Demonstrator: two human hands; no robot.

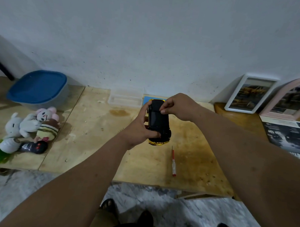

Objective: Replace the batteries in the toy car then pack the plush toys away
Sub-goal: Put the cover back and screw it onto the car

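I hold a gold toy car (159, 120) upside down above the wooden table (95, 145), its black underside facing me. My left hand (141, 126) grips the car's left side, thumb across the underside near the rear. My right hand (179, 106) curls over the car's far end, thumb and fingers pinching at the underside. A red-handled screwdriver (173, 161) lies on the table just below the car. Several plush toys (32, 124) lie piled at the table's left, beside a black remote (34, 147). No batteries can be seen.
A blue-lidded bin (38, 88) stands at the back left. A clear plastic tray (125, 99) and a blue pad (147, 99) lie by the wall. Framed pictures (251, 94), a pink arched frame (289, 101) and a dark printed sheet (288, 136) occupy the right.
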